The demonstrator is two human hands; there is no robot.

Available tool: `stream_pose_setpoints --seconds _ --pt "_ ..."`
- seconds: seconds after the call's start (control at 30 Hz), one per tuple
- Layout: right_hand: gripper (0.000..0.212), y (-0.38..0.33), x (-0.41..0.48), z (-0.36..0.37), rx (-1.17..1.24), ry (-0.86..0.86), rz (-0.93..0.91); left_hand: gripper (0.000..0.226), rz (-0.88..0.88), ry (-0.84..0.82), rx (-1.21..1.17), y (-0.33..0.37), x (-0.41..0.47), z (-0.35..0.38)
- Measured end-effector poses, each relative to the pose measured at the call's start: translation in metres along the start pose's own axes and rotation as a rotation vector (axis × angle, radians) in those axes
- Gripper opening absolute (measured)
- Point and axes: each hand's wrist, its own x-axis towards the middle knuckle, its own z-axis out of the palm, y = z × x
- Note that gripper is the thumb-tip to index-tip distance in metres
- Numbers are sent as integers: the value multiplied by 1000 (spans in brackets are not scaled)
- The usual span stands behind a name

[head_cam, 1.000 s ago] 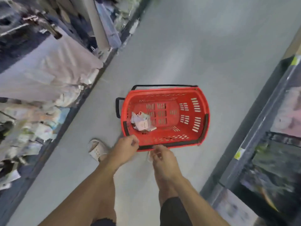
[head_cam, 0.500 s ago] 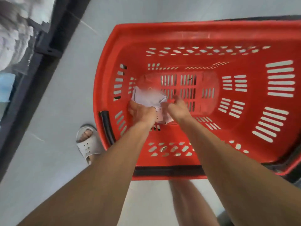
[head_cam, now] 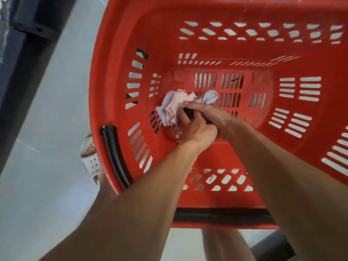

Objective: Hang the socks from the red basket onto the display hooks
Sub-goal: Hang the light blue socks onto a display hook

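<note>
The fingers (head_cam: 183,117) of the left hand (head_cam: 197,130) are curled in and clamped on the near edge of a crumpled bundle of socks (head_cam: 172,107). A small dark piece shows in the gap just beyond the knuckles, too blurred to name. The right hand (head_cam: 211,113) reaches in from the right, touching the left hand. One of its fingers (head_cam: 190,104) is laid over the top of the bundle and pinches it, while the others are tucked out of sight underneath. The socks are pale lilac and soft pink, with a light blue piece sticking out past the right hand. They sit low in the left part of the red basket (head_cam: 105,95), on or just above its slotted bottom, and the frame does not settle which. Both bare forearms run down into the basket from the lower edge of the view, crossing its near wall. The basket fills most of the frame, its sides pierced with rows of slots. A black handle (head_cam: 115,157) lies along its left rim and a black strip (head_cam: 222,215) runs along the near rim. Just beside the left rim a foot in a white perforated sandal (head_cam: 91,162) stands on the pale grey tiled floor (head_cam: 37,194). A dark shelf base (head_cam: 22,59) runs along the floor at the far left.
</note>
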Motion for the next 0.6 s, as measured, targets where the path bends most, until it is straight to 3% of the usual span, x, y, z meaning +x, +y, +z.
stream_pose_setpoints --seconds 0.1,0.17,0.27,0.4,0.5,0.6 --pt "23 0 10 -8 58 145 11 41 8 71 -199 4 4 -10" --pt "26 1 10 -10 24 224 22 31 -72 239 -321 0 7 -20" --pt "36 2 9 -8 -34 206 33 40 -147 490 -371 -8 11 -27" --pt "20 3 10 -10 -63 171 -28 67 -198 309 -522 -13 30 -26" --pt "20 4 11 -10 -71 106 -67 52 -245 219 -745 -14 43 -22" --pt "18 3 7 -11 -73 77 -58 45 -206 212 -817 -17 39 -14"
